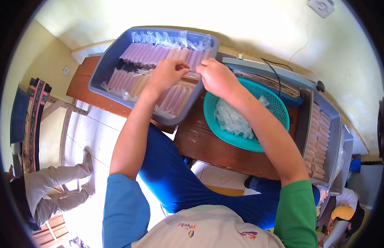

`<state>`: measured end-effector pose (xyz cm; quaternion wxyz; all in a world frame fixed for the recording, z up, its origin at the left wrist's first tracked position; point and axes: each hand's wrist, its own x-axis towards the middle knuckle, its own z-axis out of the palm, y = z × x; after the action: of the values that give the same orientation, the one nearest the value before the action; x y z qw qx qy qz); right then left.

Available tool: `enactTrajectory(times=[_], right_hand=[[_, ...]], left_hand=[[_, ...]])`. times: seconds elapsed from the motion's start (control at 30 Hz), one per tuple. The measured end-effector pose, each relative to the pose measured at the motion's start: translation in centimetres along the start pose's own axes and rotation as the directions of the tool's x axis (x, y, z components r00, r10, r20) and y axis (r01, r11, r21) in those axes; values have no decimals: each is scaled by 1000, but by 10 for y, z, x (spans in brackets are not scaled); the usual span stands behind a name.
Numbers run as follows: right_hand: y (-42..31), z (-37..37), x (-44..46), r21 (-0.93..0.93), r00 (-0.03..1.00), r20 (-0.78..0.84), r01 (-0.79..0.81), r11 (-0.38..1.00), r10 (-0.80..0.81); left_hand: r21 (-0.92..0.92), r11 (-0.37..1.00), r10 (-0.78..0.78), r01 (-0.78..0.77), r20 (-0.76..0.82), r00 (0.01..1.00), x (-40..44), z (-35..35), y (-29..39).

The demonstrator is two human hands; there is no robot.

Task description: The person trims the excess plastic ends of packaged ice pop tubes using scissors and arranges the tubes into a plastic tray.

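Observation:
My left hand (169,75) and my right hand (218,79) are close together above a grey-blue plastic tub (101,68). Both have their fingertips pinched. A pale, slim plastic tube (192,75) runs between them, its ends partly hidden by my fingers. Inside the tub, filled plastic tubes (144,54) in lilac and peach lie side by side in rows, with twisted clear ends. Under my right forearm stands a turquoise mesh basket (212,124) holding a heap of clear plastic wrappers (231,118).
A brown wooden table (200,142) carries the tub and basket. Behind the basket is a long blue-grey device (268,74) with a black cable. Another grey tub (332,144) of filled tubes stands at right. People sit at left (59,182) and lower right (345,206).

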<state>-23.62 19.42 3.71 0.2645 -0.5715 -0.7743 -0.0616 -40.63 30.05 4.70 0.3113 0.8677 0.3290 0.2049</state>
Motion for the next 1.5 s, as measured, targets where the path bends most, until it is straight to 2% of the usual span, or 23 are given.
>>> enactTrajectory(times=[0.07,0.1,0.17,0.2,0.23,0.27,0.33,0.43,0.5,0.57,0.6,0.67,0.73,0.9,1.0,1.07,1.13,1.23,1.37,1.4,1.43,1.5], right_hand=[[7,12,15,-36,1000,-5,24,999,-24],[7,15,24,-33,989,143,-20,999,24],[5,20,35,-86,896,423,-108,990,135],[0,18,43,-82,895,427,-103,991,128],[-3,17,50,-128,827,530,-143,981,189],[-6,16,55,-178,743,621,-176,968,249],[-8,17,62,-185,714,658,-157,970,241],[-8,20,69,-199,645,730,-119,973,228],[-8,23,72,-198,607,765,-98,975,217],[-7,28,76,-173,539,811,-152,973,229],[-2,36,77,-169,540,811,-153,974,225],[8,54,79,-124,443,878,-155,980,181],[6,47,81,-104,440,883,-159,982,165],[5,41,78,-87,461,872,-182,979,163],[2,33,74,-124,525,827,-177,976,200],[1,34,71,-142,627,740,-209,968,244],[-2,35,70,-165,650,711,-220,961,270],[-2,34,68,-181,678,676,-226,957,288],[-5,33,66,-198,697,656,-212,957,290],[-3,36,65,-202,701,651,-210,957,291],[-2,39,63,-171,749,597,-231,958,287],[1,41,58,-145,794,536,-247,958,286]], left_hand=[[8,999,32,-32,35,999,7,5,-15],[47,998,31,-35,80,996,10,7,-21],[83,996,20,-30,125,992,14,13,-30],[104,994,-3,-18,198,980,17,14,-33],[125,992,-27,-7,270,962,18,15,-35],[126,992,-34,0,268,963,19,18,-37],[177,984,-75,12,353,932,18,21,-35],[273,962,-118,11,378,918,19,23,-34],[250,968,-125,25,394,911,19,22,-37],[226,973,-133,40,410,902,19,23,-40],[243,969,-148,47,420,895,20,27,-46],[263,963,-168,55,427,889,19,30,-49],[313,949,-175,43,408,896,18,31,-47],[272,962,-142,14,456,879,22,34,-52],[251,968,-131,18,442,887,22,35,-52],[269,963,-131,10,436,891,21,33,-50],[267,962,-156,57,367,917,19,35,-59],[271,957,-203,106,359,911,20,33,-56],[253,965,-159,70,354,922,18,19,-48],[132,988,-123,84,321,939,17,19,-49],[7,996,-89,91,284,955,18,19,-51],[-9,991,-128,135,261,957,17,6,-36]])
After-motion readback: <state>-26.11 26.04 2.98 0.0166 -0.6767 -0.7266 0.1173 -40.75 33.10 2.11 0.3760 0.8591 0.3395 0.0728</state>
